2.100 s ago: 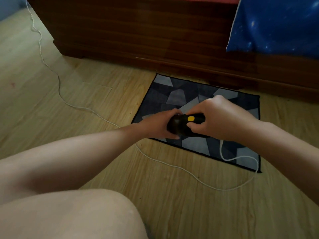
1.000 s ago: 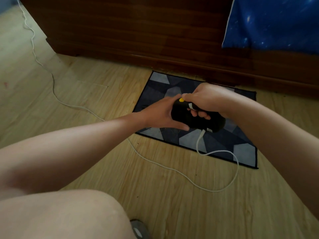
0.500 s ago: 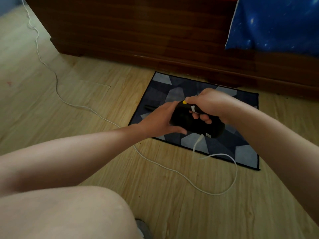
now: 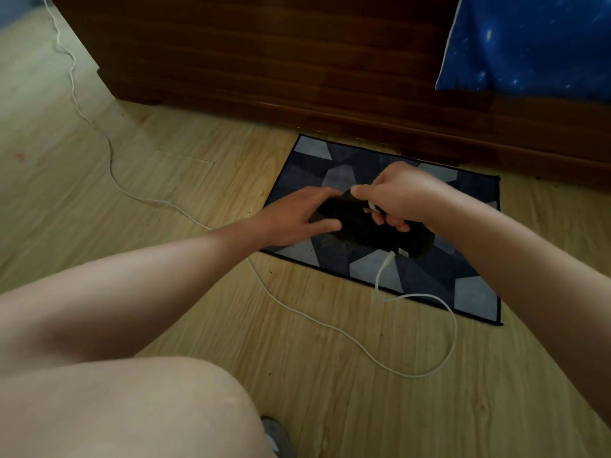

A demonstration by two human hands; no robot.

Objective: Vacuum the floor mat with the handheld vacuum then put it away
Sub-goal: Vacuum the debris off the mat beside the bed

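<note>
We note right hand (image 4: pixel 406 196) and left hand (image 4: pixel 294 216) both gripping the handheld vacuum (image 4: pixel 363 231); its looped cord (image 4: pixel 444 307) may snag on the floor mat (image 4: pixel 429 276).

Floor (image 4: pixel 330 391) is light wood-look plank, smooth with printed-looking grain and a soft sheen where the light hits. The floor mat (image 4: pixel 429 279) is flat-woven cloth, totally matt, with a black stitched edge. The handheld vacuum (image 4: pixel 363 229) looks like black matt plastic (too dark to make out any texture). Its white cable (image 4: pixel 455 330) is smooth and rubbery-looking. Behind it, the dark wooden base (image 4: pixel 297 61) is reddish, varnished and fairly glossy. The blue cloth (image 4: pixel 529 44) is printed fabric, slightly silky.
</note>
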